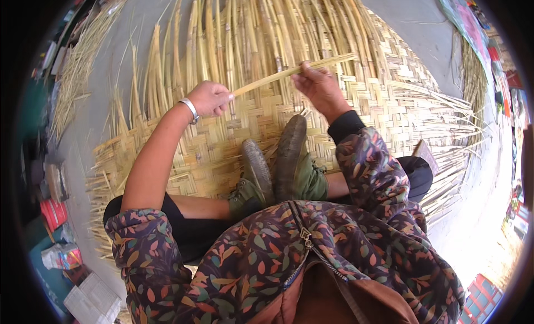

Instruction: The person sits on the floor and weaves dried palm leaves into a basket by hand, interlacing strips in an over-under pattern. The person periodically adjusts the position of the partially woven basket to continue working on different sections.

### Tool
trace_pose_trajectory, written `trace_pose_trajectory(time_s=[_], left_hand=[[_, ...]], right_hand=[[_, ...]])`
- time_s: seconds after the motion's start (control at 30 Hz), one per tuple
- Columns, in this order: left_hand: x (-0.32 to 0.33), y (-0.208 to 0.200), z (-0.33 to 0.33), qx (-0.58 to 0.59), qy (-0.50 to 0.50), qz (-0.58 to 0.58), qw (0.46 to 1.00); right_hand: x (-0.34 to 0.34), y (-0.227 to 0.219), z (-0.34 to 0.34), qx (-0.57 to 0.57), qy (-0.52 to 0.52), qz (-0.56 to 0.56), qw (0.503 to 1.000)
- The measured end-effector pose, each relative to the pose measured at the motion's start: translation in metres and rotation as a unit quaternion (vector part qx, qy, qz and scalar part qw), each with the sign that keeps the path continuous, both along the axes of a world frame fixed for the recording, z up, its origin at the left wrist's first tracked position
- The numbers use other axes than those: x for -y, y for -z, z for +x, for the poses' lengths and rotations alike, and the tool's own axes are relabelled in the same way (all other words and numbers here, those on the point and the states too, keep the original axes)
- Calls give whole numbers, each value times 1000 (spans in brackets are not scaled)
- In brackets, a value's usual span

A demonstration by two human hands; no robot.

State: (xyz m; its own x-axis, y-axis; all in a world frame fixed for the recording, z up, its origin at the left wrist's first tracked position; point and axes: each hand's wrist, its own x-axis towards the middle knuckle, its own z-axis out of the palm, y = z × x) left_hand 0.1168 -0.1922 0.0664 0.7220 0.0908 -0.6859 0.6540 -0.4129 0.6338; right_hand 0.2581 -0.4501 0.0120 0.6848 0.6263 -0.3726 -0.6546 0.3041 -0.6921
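A flat, pale yellow reed strip (267, 80) is stretched between my two hands, above a partly woven mat (250, 121). My left hand (209, 98), with a silver bangle at the wrist, pinches the strip's near left end. Further along, my right hand (321, 86) has thumb and fingers closed on the strip, whose far end sticks out to the upper right. Beyond my hands, long unwoven reeds (233, 32) run away from the woven part. The strip's contact with the mat, if any, cannot be made out.
My shoes (289, 154) and crossed legs rest on the mat's near side. Loose reeds (83, 68) lie on the grey floor at the far left. A red container (53, 214) and a pale box (93, 302) stand at the left. Reed ends (445, 115) fray out at the right.
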Motion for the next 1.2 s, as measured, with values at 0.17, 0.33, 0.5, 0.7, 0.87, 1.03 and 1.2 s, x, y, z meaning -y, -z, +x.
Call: trace_pose_trajectory(time_s=[0.17, 0.33, 0.5, 0.7, 0.87, 1.03, 1.2], left_hand=[[-35, 13, -19, 11, -44, -11, 999], [-33, 21, -24, -6, -54, -46, 997], [-14, 25, -18, 8, -39, -33, 999], [-5, 33, -5, 24, -92, 15, 995], [5, 32, 9, 56, -56, 172, 982], [19, 41, 32, 126, -13, 343, 931], [21, 42, 62, 151, -59, 373, 913]], right_hand=[[20, 7, 18, -49, 75, -39, 995], [33, 22, 19, -70, 80, -60, 992], [33, 20, 12, -56, 74, -55, 994], [42, 7, 7, -30, 76, -17, 997], [39, -31, -17, 86, 104, -43, 990], [37, -86, -65, 312, 59, -88, 944], [45, -109, -77, 404, 99, -16, 909]])
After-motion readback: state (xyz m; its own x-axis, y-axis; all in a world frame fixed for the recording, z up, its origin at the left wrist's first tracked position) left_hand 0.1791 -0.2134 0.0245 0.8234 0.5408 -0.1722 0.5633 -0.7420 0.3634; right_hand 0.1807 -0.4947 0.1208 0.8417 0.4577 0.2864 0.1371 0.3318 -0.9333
